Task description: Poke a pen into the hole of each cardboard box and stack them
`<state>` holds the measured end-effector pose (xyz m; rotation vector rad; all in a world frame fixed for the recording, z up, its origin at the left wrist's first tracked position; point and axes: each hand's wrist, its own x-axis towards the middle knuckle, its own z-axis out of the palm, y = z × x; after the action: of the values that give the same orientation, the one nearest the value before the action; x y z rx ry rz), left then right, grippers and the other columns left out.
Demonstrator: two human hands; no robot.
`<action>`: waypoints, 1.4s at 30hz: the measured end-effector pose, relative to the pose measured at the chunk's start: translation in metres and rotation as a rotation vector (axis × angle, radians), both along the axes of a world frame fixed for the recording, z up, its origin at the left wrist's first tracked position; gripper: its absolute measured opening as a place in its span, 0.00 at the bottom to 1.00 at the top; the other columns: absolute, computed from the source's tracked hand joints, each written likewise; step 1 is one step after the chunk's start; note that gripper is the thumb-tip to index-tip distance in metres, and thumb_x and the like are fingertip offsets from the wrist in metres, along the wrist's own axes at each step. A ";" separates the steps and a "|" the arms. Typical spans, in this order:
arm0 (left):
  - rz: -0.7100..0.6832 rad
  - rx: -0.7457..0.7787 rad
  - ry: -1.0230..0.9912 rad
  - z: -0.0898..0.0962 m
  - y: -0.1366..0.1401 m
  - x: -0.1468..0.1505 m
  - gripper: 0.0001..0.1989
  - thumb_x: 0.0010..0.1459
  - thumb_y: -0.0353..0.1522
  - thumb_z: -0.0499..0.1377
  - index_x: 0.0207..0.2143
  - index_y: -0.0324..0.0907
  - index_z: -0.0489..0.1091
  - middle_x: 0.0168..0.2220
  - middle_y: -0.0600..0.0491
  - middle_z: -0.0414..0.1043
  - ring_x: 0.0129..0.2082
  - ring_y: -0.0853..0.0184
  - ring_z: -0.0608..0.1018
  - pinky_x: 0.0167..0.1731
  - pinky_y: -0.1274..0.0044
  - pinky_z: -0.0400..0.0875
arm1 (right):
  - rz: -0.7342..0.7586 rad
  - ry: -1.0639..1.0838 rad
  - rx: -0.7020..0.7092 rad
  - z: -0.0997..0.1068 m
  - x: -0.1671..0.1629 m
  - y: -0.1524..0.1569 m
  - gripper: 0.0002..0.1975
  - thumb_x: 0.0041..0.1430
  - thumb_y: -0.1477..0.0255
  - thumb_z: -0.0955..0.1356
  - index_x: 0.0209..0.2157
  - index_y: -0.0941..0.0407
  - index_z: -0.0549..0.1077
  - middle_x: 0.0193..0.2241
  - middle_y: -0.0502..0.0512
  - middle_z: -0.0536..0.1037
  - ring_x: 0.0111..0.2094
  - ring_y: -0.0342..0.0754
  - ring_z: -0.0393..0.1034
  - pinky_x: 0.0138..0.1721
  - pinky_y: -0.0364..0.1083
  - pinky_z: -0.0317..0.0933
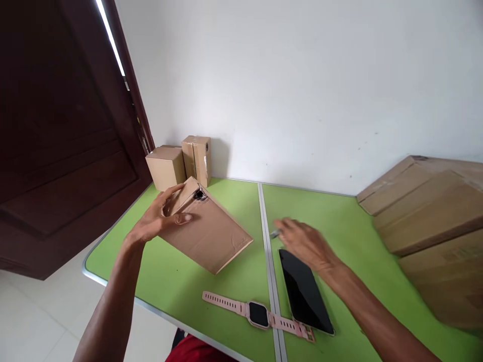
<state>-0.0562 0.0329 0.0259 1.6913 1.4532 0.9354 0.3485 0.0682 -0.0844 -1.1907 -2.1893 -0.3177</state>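
My left hand (160,213) grips the end of a brown cardboard box (206,231), thumb on the near face and fingers over the top. The box is tilted above the green table, with a dark, ragged hole at its upper corner. My right hand (300,239), smeared by motion, is closed on a small grey object (275,234) whose kind I cannot make out. Below this hand lies a black-screened phone or tablet (304,291). A smartwatch (258,314) with a pink strap is stretched out near the front edge, one strap end against the dark device.
Two small cardboard boxes, one wide (166,168) and one tall (196,160), stand at the back left. Larger cartons (426,206) occupy the right side. A metal seam (267,246) crosses the green table (234,191). A dark door (68,125) is at left.
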 end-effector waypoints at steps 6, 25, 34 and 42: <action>-0.084 -0.017 -0.050 0.012 -0.015 0.033 0.48 0.50 0.51 0.73 0.72 0.55 0.66 0.69 0.45 0.69 0.64 0.42 0.74 0.62 0.50 0.73 | 0.185 0.986 0.068 0.085 -0.043 -0.058 0.02 0.73 0.71 0.70 0.43 0.48 0.75 0.28 0.50 0.83 0.25 0.51 0.81 0.24 0.49 0.79; -0.320 -0.098 -0.278 0.038 -0.056 0.102 0.46 0.52 0.46 0.77 0.71 0.57 0.68 0.69 0.46 0.70 0.61 0.44 0.78 0.58 0.53 0.77 | 0.293 0.936 0.220 0.125 -0.095 -0.145 0.17 0.65 0.83 0.72 0.49 0.49 0.83 0.42 0.53 0.87 0.44 0.52 0.82 0.39 0.50 0.75; -0.307 -0.100 -0.263 0.040 -0.056 0.107 0.49 0.50 0.47 0.78 0.72 0.54 0.67 0.68 0.42 0.70 0.63 0.40 0.75 0.59 0.51 0.73 | 0.319 0.906 0.245 0.128 -0.086 -0.147 0.18 0.62 0.84 0.72 0.48 0.50 0.83 0.42 0.55 0.88 0.43 0.55 0.83 0.39 0.53 0.75; -0.302 -0.061 -0.230 0.041 -0.053 0.104 0.47 0.52 0.48 0.77 0.71 0.56 0.67 0.64 0.44 0.72 0.60 0.42 0.76 0.57 0.55 0.73 | 0.343 0.893 0.263 0.134 -0.087 -0.147 0.13 0.62 0.83 0.71 0.44 0.53 0.81 0.38 0.53 0.86 0.40 0.49 0.81 0.40 0.47 0.74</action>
<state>0.0480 -0.0205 0.0670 1.6412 1.0319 0.8761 0.2615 -0.0788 0.0498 -0.6059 -1.4572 0.0748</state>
